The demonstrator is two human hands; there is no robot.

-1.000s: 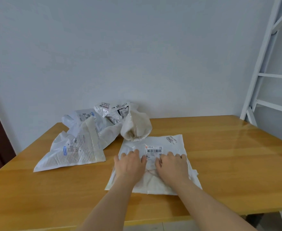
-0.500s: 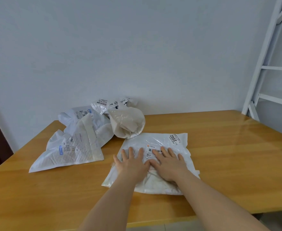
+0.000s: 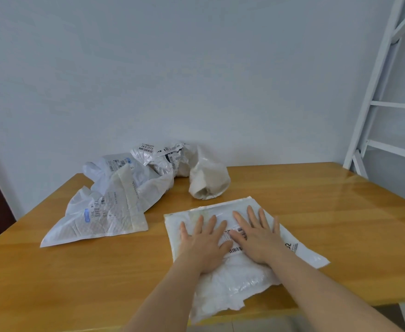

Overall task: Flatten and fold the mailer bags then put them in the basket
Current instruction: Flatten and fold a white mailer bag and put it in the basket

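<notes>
1. We see the white mailer bag (image 3: pixel 235 279) lying flat on the wooden counter (image 3: pixel 340 212), its near edge hanging just over the counter's front rim.
2. Our left hand (image 3: pixel 202 245) presses palm-down on the bag, fingers straight and spread, its grip closed on nothing.
3. Our right hand (image 3: pixel 259 236) lies flat beside it in the same way, covering part of a barcode label (image 3: pixel 235 249); thumbs nearly touch.
4. A heap of crumpled mailer bags (image 3: pixel 124 188) sits at the far left of the counter, apart from the flat one.
5. A white metal frame (image 3: pixel 374 111) stands at the right.
</notes>
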